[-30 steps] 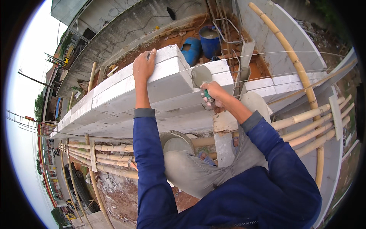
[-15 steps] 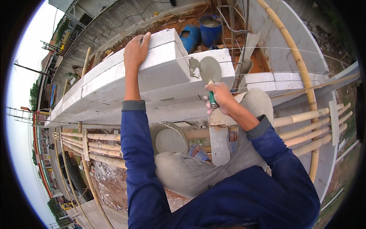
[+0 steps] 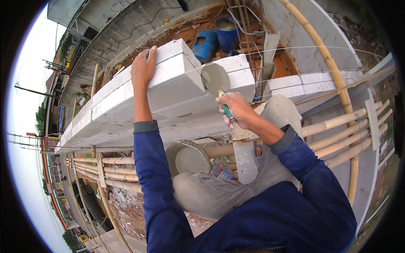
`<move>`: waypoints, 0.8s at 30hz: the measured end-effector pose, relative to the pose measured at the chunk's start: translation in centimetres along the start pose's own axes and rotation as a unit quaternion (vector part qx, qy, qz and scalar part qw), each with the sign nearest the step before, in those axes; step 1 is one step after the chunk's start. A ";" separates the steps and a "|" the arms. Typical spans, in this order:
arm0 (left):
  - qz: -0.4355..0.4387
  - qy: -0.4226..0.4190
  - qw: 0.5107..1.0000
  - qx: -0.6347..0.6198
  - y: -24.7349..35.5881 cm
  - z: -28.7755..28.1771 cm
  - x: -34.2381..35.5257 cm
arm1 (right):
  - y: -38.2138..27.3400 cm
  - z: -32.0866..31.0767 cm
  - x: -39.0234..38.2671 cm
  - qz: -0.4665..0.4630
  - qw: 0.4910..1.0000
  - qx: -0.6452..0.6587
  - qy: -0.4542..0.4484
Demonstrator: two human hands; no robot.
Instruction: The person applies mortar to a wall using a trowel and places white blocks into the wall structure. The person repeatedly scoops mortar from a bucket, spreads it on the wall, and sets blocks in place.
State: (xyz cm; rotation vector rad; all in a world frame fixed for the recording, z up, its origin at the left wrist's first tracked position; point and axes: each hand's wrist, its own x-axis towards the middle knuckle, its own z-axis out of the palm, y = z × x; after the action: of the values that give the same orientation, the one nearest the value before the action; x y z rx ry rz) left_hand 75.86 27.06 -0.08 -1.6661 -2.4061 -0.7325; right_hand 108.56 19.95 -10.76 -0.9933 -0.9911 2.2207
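My left hand (image 3: 143,69) grips the top of a white building block (image 3: 175,78) in the wall's upper course, its fingers curled over the far edge. My right hand (image 3: 238,109) is closed round the green handle of a round-bladed trowel (image 3: 216,78). The grey, mortar-smeared blade lies against the end face of the upper blocks, above the step down to a lower block (image 3: 232,63). Mortar on that end face is mostly hidden behind the blade. A bucket of grey mortar (image 3: 192,159) stands below the wall, by my left knee.
Thin string lines (image 3: 291,75) cross above the wall on the right. Bamboo rails (image 3: 337,126) run on both sides, with a bamboo pole (image 3: 325,52) upright at right. Beyond the wall are blue drums (image 3: 227,33) and bare steel rods (image 3: 249,31). My sandalled feet stand near a plank (image 3: 246,162).
The trowel has moved left, from over the lower block to the end face of the upper blocks. My left hand still holds the block's top. The view has shifted slightly.
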 end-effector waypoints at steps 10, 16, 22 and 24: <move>-0.010 -0.013 1.000 0.003 1.0 -0.7 -0.4 | 0.3 1.4 4.8 -0.063 0.989 0.060 0.118; 0.006 -0.011 1.000 -0.009 0.6 -0.3 -0.4 | -1.6 0.3 6.7 -0.019 0.997 0.031 0.071; 0.004 -0.012 1.000 -0.008 0.4 -0.3 -0.4 | -0.8 0.1 6.4 -0.010 0.999 -0.012 0.039; 0.007 -0.011 1.000 -0.002 0.6 -0.4 -0.4 | -0.5 0.2 6.0 -0.015 1.000 -0.005 0.025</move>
State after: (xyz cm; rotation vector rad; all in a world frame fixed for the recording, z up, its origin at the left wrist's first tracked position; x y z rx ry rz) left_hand 76.53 26.72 0.31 -1.7001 -2.4060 -0.7217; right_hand 104.87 24.24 -12.73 -1.0264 -0.9889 2.1574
